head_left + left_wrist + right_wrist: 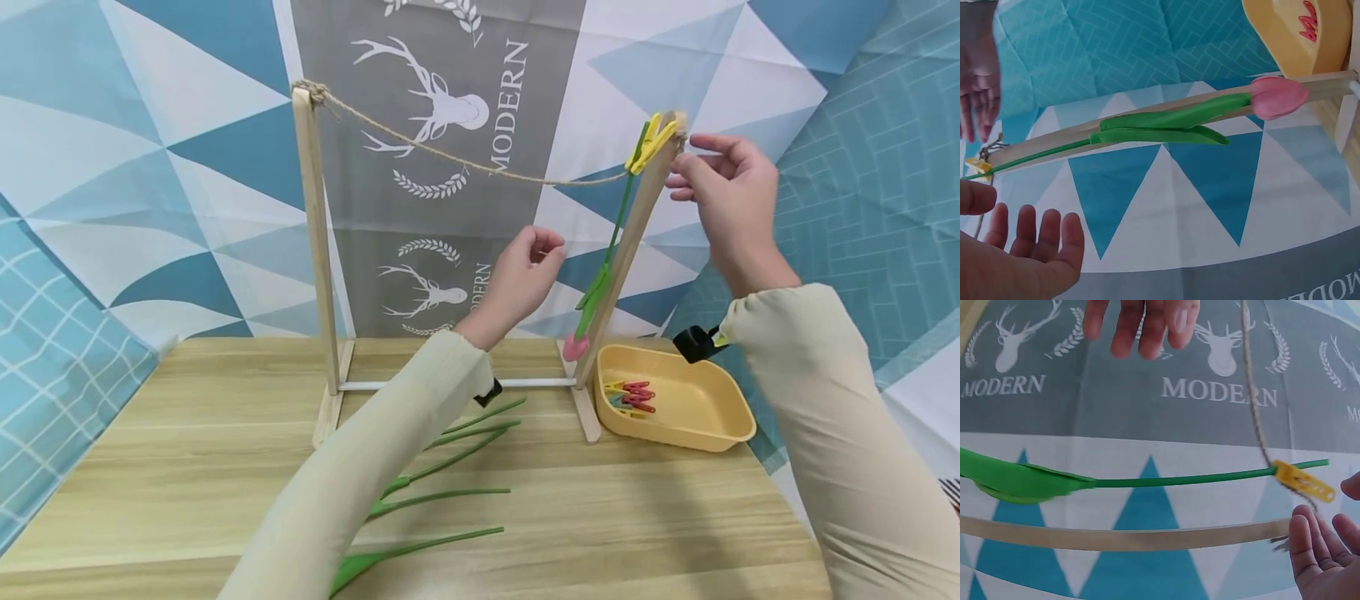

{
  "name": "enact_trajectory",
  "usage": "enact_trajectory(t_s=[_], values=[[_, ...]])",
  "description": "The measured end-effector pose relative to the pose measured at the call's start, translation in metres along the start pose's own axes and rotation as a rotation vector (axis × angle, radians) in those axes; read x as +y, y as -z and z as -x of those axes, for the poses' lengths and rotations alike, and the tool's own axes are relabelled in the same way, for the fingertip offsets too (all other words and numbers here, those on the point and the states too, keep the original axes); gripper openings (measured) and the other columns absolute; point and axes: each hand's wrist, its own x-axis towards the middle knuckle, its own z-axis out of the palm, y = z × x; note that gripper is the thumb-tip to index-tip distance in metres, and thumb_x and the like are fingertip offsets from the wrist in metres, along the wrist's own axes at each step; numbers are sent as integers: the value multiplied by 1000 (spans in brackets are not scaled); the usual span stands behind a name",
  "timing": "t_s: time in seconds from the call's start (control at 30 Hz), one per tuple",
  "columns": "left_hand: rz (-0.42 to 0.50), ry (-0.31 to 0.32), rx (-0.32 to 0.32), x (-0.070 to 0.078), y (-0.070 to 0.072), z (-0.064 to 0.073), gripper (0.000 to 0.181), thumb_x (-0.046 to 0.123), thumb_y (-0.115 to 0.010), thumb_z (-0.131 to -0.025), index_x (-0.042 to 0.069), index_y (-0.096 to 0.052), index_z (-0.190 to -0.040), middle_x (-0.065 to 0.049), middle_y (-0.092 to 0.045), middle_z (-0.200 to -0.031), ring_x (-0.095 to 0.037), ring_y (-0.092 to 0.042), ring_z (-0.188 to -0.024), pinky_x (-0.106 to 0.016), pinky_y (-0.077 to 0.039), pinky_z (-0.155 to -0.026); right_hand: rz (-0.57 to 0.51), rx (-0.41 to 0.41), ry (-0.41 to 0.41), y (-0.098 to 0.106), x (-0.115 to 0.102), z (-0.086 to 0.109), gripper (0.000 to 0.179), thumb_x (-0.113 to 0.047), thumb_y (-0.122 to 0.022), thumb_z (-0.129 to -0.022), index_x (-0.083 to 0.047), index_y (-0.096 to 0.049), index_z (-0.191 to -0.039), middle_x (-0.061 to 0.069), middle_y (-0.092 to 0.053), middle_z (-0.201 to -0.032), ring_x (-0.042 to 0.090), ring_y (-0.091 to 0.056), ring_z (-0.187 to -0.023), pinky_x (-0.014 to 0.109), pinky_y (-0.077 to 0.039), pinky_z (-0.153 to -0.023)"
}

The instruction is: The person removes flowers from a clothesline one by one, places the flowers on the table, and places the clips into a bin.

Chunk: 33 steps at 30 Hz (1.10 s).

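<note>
A pink artificial tulip hangs head-down by its green stem from the twine. A yellow clothespin clips the stem to the twine near the right post. My right hand is just right of the post's top, its fingers parted and apart from the clothespin in the right wrist view. Holding nothing, my left hand is left of the hanging stem, its fingers loosely bent; in the left wrist view it lies beside the tulip.
The wooden frame stands on the wooden table. At its right, a yellow basin holds several small colored clothespins. More green stems lie in front, partly hidden by my left sleeve. A patterned cloth hangs behind.
</note>
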Motion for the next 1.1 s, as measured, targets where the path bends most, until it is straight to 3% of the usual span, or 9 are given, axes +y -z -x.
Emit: enact_trajectory(t_s=[0.13,0.27,0.37,0.53,0.73,0.87,1.0,1.1], values=[[50,12,-20,6,-11,-14,18,20,-50,-95,10,-54,-110,-3,-58,-106,-14,-54,-96,-22,-45,-79,212,-19,-5,-4,-17,-9,35,-17,-62,-88,-8,-53,-121,-4,-60,-92,7,-62,-74,12,-49,-70],[60,7,-51,11,-21,-25,19,19,-49,-95,9,-53,-111,-4,-58,-106,-14,-55,-96,-20,-45,-80,433,-59,-8,-6,-33,-18,40,-23,-59,-90,-12,-50,-128,-11,-54,-94,3,-58,-81,15,-49,-83],[54,18,-65,15,-27,-32,20,19,-48,-96,10,-52,-112,-2,-57,-106,-13,-54,-97,-19,-45,-80,571,-120,-40,-7,-40,-24,45,-27,-58,-90,-16,-47,-133,-14,-51,-95,3,-56,-85,20,-48,-90],[56,30,-81,21,-33,-42,23,19,-47,-96,10,-50,-117,-1,-56,-110,-13,-54,-101,-19,-45,-82,763,-236,-73,-7,-44,-33,53,-30,-56,-91,-23,-39,-141,-14,-48,-95,5,-54,-84,25,-48,-91],[75,59,-97,21,-38,-49,26,20,-47,-97,12,-48,-122,0,-54,-115,-11,-53,-107,-21,-46,-87,885,-334,-96,-8,-45,-40,56,-31,-55,-93,-24,-34,-145,-9,-45,-95,11,-51,-87,27,-45,-87],[95,66,-111,20,-41,-53,29,20,-47,-97,12,-46,-126,-1,-53,-118,-12,-52,-111,-22,-46,-93,918,-349,-109,-11,-45,-43,57,-32,-55,-93,-22,-35,-145,-7,-46,-96,11,-50,-87,34,-44,-96],[110,85,-126,22,-45,-57,31,21,-49,-97,14,-45,-127,1,-53,-118,-12,-52,-112,-22,-45,-95,927,-350,-122,-11,-46,-46,55,-33,-54,-93,-20,-38,-144,-8,-46,-97,11,-50,-89,34,-44,-99],[105,100,-136,23,-47,-60,30,23,-49,-97,17,-45,-127,2,-53,-118,-10,-52,-111,-22,-46,-94,929,-347,-117,-10,-46,-47,53,-33,-54,-93,-18,-41,-142,-9,-47,-96,11,-51,-90,28,-46,-95]])
